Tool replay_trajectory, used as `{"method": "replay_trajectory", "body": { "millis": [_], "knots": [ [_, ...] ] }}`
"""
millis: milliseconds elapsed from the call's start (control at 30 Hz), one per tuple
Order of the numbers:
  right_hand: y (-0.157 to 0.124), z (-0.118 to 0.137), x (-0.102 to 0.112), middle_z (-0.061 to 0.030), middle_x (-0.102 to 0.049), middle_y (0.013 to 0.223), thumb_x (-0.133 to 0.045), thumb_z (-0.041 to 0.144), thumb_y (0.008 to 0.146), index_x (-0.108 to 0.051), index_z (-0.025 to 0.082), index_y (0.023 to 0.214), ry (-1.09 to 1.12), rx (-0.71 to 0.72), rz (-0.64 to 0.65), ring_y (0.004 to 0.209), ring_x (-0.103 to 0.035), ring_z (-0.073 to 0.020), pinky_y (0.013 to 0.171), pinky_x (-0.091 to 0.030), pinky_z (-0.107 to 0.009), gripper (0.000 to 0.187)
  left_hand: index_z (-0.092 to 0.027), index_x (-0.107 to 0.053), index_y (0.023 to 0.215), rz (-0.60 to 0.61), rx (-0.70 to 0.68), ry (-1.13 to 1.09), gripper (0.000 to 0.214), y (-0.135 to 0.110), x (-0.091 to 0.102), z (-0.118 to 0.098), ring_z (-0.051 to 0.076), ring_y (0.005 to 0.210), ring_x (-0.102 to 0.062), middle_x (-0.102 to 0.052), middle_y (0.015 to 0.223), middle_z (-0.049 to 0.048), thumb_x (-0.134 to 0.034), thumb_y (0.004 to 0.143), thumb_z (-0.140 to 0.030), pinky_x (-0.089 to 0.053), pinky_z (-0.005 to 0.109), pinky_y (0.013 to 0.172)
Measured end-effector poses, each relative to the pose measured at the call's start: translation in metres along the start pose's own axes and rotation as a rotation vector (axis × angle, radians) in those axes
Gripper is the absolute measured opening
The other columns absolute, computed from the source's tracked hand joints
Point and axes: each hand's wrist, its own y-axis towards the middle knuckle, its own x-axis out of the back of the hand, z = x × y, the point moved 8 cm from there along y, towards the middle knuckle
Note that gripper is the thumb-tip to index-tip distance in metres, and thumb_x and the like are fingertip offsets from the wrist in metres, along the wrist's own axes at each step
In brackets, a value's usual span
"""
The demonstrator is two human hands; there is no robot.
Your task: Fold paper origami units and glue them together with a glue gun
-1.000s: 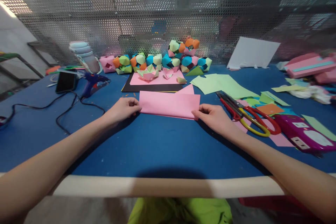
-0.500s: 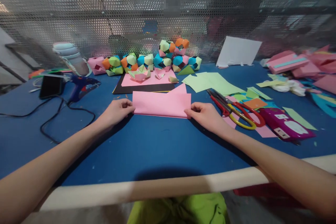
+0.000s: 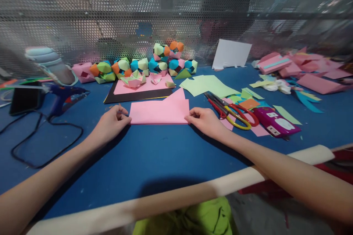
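Observation:
A folded pink paper sheet [image 3: 160, 112] lies flat on the blue table [image 3: 154, 154] in front of me. My left hand [image 3: 111, 123] pinches its left end with curled fingers. At the sheet's right end, my right hand [image 3: 204, 119] pinches the near corner. A second pink sheet peeks out behind the folded one.
Red and yellow scissors [image 3: 234, 112] and a magenta tool [image 3: 274, 123] lie to the right. Green sheets [image 3: 209, 86], a black card with pink paper and folded shapes [image 3: 138, 90], coloured paper balls [image 3: 154, 64], a blue glue gun [image 3: 64, 93] with cables, and a phone [image 3: 23, 99] surround the sheet.
The view has swung to the right and tilted, so everything shifted left in the frame. Both hands stay pinching the ends of the pink sheet.

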Motion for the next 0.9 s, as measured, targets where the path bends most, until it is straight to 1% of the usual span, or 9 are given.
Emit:
{"method": "replay_trajectory", "body": {
  "millis": [100,233,433,600,733,900],
  "knots": [
    [0.002,-0.005,0.004,-0.0010,-0.064,0.065,-0.056,0.030,0.075,-0.060,0.019,0.065,0.007,-0.019,-0.013,0.063,-0.056,-0.0152,0.058,-0.038,-0.026,0.016,-0.020,-0.050,0.081,0.006,-0.031,0.010,0.026,-0.005,-0.003,-0.003,0.016,0.057,-0.053,-0.059,0.061,-0.0016,-0.059,0.066,-0.039,-0.037,0.028,0.055],
    [0.003,-0.010,0.009,-0.0021,-0.066,0.068,-0.058,0.030,0.074,-0.062,0.018,0.068,0.037,-0.051,-0.004,0.066,-0.059,-0.0159,0.059,-0.040,-0.025,0.014,-0.019,-0.053,0.083,0.042,-0.084,0.011,0.028,-0.015,-0.010,-0.010,0.017,0.061,-0.055,-0.059,0.065,-0.0008,-0.056,0.069,-0.043,-0.039,0.029,0.059],
    [0.002,-0.010,0.011,-0.0028,-0.066,0.071,-0.058,0.030,0.076,-0.062,0.017,0.074,0.062,-0.051,0.000,0.068,-0.059,-0.0158,0.060,-0.041,-0.026,0.014,-0.019,-0.058,0.084,0.038,-0.078,0.048,0.032,-0.019,-0.010,-0.013,0.019,0.066,-0.056,-0.061,0.069,0.0011,-0.054,0.069,-0.047,-0.041,0.030,0.063],
    [0.000,-0.012,0.010,-0.0004,-0.064,0.068,-0.059,0.029,0.077,-0.060,0.018,0.083,0.047,-0.057,-0.040,0.064,-0.058,-0.0150,0.058,-0.040,-0.026,0.013,-0.021,-0.060,0.086,0.041,-0.074,0.107,0.032,-0.019,-0.010,-0.012,0.020,0.069,-0.056,-0.063,0.072,0.0021,-0.053,0.071,-0.048,-0.041,0.031,0.063],
    [-0.002,-0.011,0.010,-0.0002,-0.065,0.070,-0.057,0.027,0.080,-0.058,0.019,0.089,-0.014,-0.013,-0.071,0.066,-0.059,-0.0160,0.060,-0.040,-0.027,0.012,-0.022,-0.060,0.086,0.039,-0.086,0.135,0.031,-0.018,-0.012,-0.010,0.021,0.070,-0.057,-0.063,0.074,0.0021,-0.052,0.072,-0.048,-0.041,0.031,0.064],
    [-0.003,-0.009,0.007,-0.0027,-0.067,0.075,-0.056,0.025,0.083,-0.057,0.018,0.093,-0.097,0.061,-0.081,0.071,-0.062,-0.0188,0.064,-0.040,-0.028,0.011,-0.022,-0.059,0.088,0.043,-0.112,0.169,0.029,-0.018,-0.013,-0.007,0.021,0.071,-0.058,-0.064,0.076,0.0022,-0.050,0.076,-0.047,-0.041,0.031,0.065]
  ]
}}
